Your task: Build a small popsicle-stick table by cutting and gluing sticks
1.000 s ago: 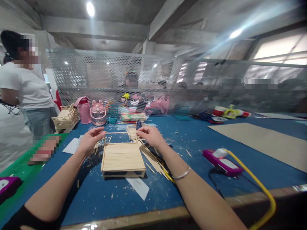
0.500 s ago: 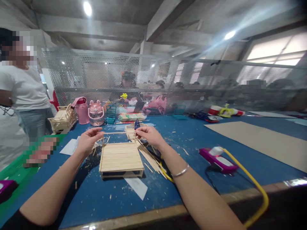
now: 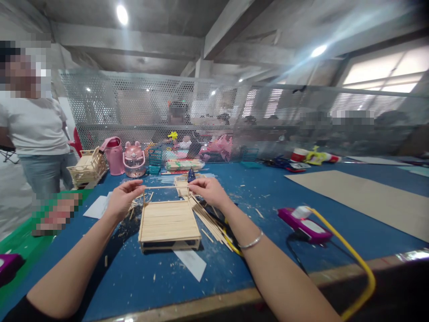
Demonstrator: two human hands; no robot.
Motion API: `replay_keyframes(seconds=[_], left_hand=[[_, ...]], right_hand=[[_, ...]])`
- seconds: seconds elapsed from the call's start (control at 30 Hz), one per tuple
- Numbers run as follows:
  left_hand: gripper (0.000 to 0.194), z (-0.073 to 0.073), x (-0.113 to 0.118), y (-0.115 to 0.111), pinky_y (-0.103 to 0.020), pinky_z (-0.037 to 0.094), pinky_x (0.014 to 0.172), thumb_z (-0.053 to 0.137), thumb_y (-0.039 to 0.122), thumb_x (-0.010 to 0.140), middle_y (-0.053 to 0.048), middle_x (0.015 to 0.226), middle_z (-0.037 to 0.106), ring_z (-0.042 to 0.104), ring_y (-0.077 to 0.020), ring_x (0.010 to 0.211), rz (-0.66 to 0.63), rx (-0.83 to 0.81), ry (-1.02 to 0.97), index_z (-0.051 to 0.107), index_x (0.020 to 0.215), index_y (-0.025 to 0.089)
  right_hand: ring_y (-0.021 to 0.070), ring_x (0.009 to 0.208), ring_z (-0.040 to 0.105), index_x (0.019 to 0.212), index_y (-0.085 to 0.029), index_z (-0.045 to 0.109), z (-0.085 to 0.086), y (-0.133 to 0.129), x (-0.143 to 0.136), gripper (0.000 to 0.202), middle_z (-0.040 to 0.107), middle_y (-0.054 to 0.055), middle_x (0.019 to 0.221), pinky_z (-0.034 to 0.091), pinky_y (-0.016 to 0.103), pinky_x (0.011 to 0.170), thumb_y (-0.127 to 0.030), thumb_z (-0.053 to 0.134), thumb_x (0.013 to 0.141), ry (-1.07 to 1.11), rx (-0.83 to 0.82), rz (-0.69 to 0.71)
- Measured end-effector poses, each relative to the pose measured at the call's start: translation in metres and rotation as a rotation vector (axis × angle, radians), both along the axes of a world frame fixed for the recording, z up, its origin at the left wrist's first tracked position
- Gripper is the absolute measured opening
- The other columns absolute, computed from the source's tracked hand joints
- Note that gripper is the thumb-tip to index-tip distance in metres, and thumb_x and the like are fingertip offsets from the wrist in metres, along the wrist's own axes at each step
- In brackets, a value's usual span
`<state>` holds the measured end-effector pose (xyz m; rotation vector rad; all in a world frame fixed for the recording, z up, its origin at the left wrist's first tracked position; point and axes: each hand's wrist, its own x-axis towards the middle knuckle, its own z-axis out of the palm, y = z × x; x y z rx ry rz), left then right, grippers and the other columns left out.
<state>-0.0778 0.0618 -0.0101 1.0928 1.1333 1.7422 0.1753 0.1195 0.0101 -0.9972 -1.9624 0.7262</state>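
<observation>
A thin wooden stick (image 3: 166, 187) spans the tops of two short posts at the far end of a small wooden bed-like frame (image 3: 170, 221). My left hand (image 3: 126, 198) pinches the stick's left end over the left post. At the other end, my right hand (image 3: 210, 191) pinches it by the right post. The frame has a slatted top and rests on low legs. Loose wooden sticks (image 3: 211, 219) lie to its right, partly behind my right wrist. A white paper piece (image 3: 191, 264) pokes out from under the near side.
A purple power strip (image 3: 303, 226) with a yellow cable (image 3: 358, 264) lies on the right. Brown cardboard (image 3: 365, 199) is farther right. A pink bottle (image 3: 115, 156), a clear pink jug (image 3: 134, 160) and a wooden model (image 3: 87, 167) stand back left. A person (image 3: 36, 125) stands at left.
The stick sits slightly lower on the posts, and both hands remain at its ends. The person at the left has shifted a little.
</observation>
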Motion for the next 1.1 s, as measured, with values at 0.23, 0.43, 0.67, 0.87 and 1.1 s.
replay_keyframes(seconds=[0.23, 0.43, 0.67, 0.87, 1.1], left_hand=[[0.04, -0.004, -0.003, 0.002, -0.026, 0.044, 0.07, 0.08, 0.028, 0.041, 0.0, 0.064, 0.066, 0.058, -0.0111, 0.062, -0.01, 0.003, -0.002, 0.067, 0.076, 0.015], [0.038, -0.003, -0.002, 0.003, -0.026, 0.043, 0.071, 0.08, 0.028, 0.041, 0.0, 0.066, 0.066, 0.058, -0.0108, 0.063, -0.007, 0.003, -0.004, 0.066, 0.074, 0.015], [0.039, -0.001, -0.001, 0.001, -0.026, 0.043, 0.07, 0.08, 0.029, 0.038, 0.0, 0.065, 0.065, 0.057, -0.011, 0.063, 0.009, 0.004, 0.003, 0.066, 0.072, 0.015], [0.042, 0.004, 0.003, -0.002, -0.028, 0.043, 0.069, 0.081, 0.031, 0.035, -0.001, 0.063, 0.065, 0.056, -0.0122, 0.062, 0.012, -0.009, -0.008, 0.066, 0.07, 0.014], [0.041, 0.0, -0.001, 0.0, -0.023, 0.042, 0.065, 0.08, 0.027, 0.038, 0.0, 0.065, 0.065, 0.056, -0.0099, 0.062, -0.036, -0.016, -0.051, 0.066, 0.074, 0.015]], right_hand=[[0.0107, 0.057, 0.057, 0.077, -0.013, 0.067, -0.002, 0.004, 0.003, 0.02, 0.065, 0.004, 0.067, 0.046, 0.024, 0.06, -0.025, 0.055, 0.066, 0.131, -0.12, 0.089], [0.012, 0.059, 0.057, 0.081, -0.012, 0.066, -0.004, 0.004, 0.002, 0.023, 0.066, 0.004, 0.068, 0.045, 0.024, 0.059, -0.026, 0.057, 0.064, 0.146, -0.089, 0.064], [0.0114, 0.056, 0.053, 0.074, -0.012, 0.067, -0.002, -0.002, -0.003, 0.025, 0.063, 0.003, 0.063, 0.041, 0.023, 0.055, -0.034, 0.057, 0.066, 0.046, -0.003, 0.011], [0.011, 0.055, 0.052, 0.072, -0.013, 0.067, 0.001, -0.004, -0.004, 0.023, 0.063, 0.002, 0.062, 0.038, 0.022, 0.054, -0.033, 0.055, 0.068, -0.017, 0.039, -0.024], [0.0104, 0.053, 0.049, 0.071, -0.013, 0.067, 0.005, -0.009, -0.005, 0.024, 0.062, 0.001, 0.06, 0.035, 0.021, 0.051, -0.032, 0.053, 0.069, -0.072, 0.099, -0.044]])
